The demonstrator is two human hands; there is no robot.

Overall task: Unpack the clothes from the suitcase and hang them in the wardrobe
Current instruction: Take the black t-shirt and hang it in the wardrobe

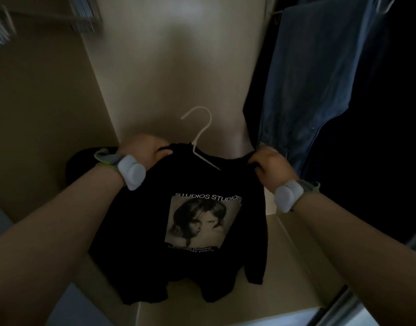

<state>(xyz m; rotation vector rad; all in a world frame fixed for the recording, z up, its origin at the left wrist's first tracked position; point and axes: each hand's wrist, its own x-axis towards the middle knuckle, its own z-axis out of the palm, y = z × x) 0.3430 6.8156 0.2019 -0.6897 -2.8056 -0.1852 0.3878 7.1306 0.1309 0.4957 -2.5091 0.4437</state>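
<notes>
The left hand and right hand each gripped a shoulder of the black sweatshirt; both wanted seating evenly on the white hanger

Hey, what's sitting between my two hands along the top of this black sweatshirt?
A white hanger: its hook rises from the collar of the sweatshirt, between the left hand and the right hand, which grip the shoulders. The head view shows it.

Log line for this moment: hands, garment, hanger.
stage: black sweater on white hanger, hook free | left hand: grips sweater shoulder | right hand: grips other shoulder | nearby: jeans hanging at right
</notes>
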